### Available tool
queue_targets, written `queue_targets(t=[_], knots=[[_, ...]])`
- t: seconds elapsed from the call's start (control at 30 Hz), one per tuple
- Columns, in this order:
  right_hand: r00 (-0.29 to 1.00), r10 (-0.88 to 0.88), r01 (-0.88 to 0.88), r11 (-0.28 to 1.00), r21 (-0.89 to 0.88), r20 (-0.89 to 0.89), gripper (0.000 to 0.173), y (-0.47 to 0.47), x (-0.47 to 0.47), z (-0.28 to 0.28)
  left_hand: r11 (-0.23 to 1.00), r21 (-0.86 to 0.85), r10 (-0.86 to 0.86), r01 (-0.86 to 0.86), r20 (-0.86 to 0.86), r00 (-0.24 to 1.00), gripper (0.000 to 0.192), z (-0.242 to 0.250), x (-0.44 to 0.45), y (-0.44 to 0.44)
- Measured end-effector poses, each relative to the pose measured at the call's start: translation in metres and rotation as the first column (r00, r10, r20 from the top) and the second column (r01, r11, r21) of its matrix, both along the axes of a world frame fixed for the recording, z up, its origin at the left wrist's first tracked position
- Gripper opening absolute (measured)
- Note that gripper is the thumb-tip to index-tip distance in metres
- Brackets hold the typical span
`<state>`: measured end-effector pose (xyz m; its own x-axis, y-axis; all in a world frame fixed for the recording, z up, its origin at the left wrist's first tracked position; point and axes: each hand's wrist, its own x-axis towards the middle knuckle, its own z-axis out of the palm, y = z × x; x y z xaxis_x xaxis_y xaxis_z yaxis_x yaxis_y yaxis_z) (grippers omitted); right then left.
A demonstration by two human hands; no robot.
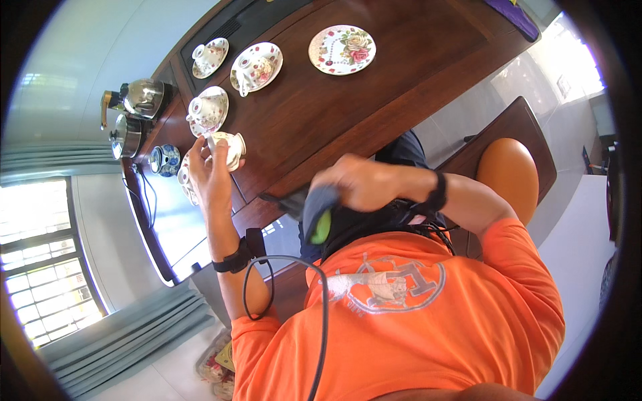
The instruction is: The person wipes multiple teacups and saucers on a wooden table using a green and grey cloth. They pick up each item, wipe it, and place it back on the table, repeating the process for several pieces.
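Observation:
My left hand (210,170) grips a white porcelain teacup (230,149) with a gilt foot rim, tilted on its side above the wooden table (301,115). In my right hand (368,183), blurred by motion, is a dark grey cloth-like item (320,205) with a green patch, held close to my lap. Beyond the left hand, an upturned floral teacup (202,108) rests on its saucer. Partly hidden behind my left wrist is another cup (184,176). A floral saucer (342,50) lies alone farther along the table.
Two more upturned cups stand on saucers (257,67) (210,57) at the far side. A steel kettle (144,98), a lidded steel pot (126,136) and a blue-and-white teapot (165,160) line the left edge. A black cable (323,321) loops across my front. An orange stool seat (509,180) is at right.

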<state>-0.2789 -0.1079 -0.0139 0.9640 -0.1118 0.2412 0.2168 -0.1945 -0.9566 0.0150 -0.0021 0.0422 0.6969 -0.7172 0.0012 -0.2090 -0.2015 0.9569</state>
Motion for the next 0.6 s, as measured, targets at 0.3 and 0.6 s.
queue_targets(t=[0.3, 0.6], knots=[[0.766, -0.642, 0.477, 0.57, 0.669, 0.001, 0.058, -0.031, -0.078, 0.036, 0.928, -0.373, -0.316, 0.002, -0.784, 0.534, 0.047, -0.003, -0.044, -0.003], [0.701, -0.447, 0.713, 0.458, -0.531, 0.556, 0.05, 0.002, 0.01, 0.038, 0.949, -0.312, -0.256, -0.038, -0.838, 0.482, 0.045, 0.002, -0.129, -0.008]])
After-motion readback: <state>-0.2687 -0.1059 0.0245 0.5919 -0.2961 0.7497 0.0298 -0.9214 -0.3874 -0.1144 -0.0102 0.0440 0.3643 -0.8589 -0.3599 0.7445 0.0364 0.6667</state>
